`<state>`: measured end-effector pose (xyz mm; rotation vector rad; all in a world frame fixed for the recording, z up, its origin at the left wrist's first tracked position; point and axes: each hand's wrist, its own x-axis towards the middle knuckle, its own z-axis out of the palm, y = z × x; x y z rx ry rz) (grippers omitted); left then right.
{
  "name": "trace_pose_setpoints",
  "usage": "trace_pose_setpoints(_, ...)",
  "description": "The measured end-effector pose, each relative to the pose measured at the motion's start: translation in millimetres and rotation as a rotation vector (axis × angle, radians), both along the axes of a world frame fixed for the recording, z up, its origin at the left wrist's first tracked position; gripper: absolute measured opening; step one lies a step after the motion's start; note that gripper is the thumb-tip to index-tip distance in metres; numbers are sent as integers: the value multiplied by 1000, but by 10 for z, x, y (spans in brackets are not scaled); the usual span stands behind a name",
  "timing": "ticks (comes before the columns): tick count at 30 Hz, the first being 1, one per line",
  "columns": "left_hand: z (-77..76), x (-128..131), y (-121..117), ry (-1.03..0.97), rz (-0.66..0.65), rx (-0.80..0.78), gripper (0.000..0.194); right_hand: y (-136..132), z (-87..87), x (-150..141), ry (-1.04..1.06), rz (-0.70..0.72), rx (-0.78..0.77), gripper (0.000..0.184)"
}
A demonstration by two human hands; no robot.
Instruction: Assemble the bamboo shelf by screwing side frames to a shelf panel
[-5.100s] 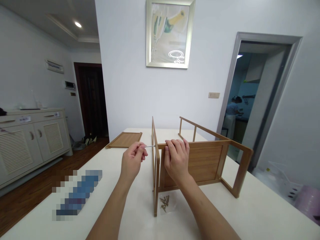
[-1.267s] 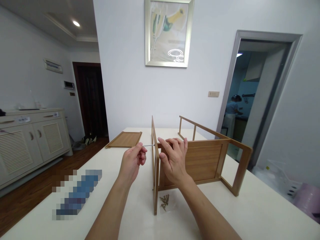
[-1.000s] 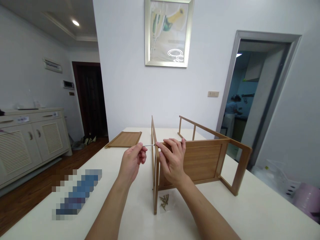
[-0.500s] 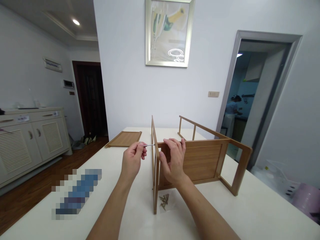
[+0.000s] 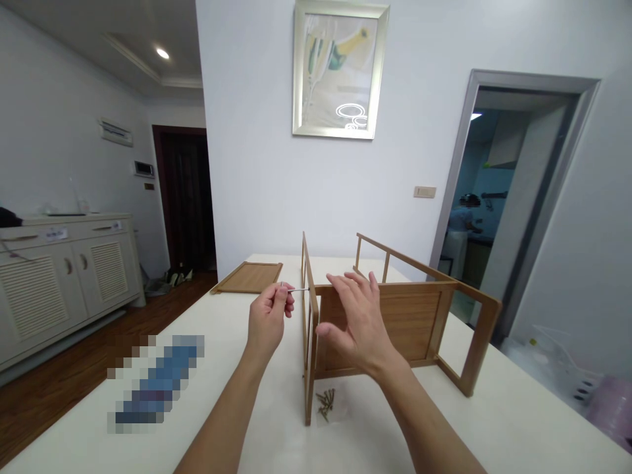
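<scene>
My left hand (image 5: 269, 309) is closed around a thin metal hex key (image 5: 299, 289). The key's long end points right and meets the outer face of an upright wooden side frame (image 5: 311, 355), near its top rail. On the frame's other side, my right hand (image 5: 360, 322) is open, fingers spread, in front of a wooden shelf panel (image 5: 409, 319); whether the thumb touches the frame I cannot tell. The panel stands on its long edge between this side frame and a second side frame (image 5: 476, 349) on the right. The screw head at the key's tip is too small to see.
Several screws (image 5: 326, 403) lie on a clear plastic bag by the near side frame's foot. Another wooden panel (image 5: 251, 276) lies flat at the back left of the white table (image 5: 237, 434). A blurred blue item (image 5: 165, 378) lies left. A person (image 5: 459, 224) stands beyond the doorway.
My right hand has loosened from the side frame and panel, moving slightly right with its fingers spreading. The left hand keeps the hex key at the frame. The whole view has shifted a little.
</scene>
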<state>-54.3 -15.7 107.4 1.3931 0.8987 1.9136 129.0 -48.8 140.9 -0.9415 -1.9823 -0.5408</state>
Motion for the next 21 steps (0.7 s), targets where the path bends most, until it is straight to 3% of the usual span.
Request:
trace_pose_setpoints(4,7,13,74,-29,-7,0,34,-15,-104,-193,-21,-91,10,87)
trace_pose_setpoints(11,-8,1,307,-139,-43,-23,35,251,-120,-306,-31,-69,16,79)
trace_pose_setpoints(21,12,14,363,-254,-103,-24,34,346,-226,-314,-13,-33,69,74)
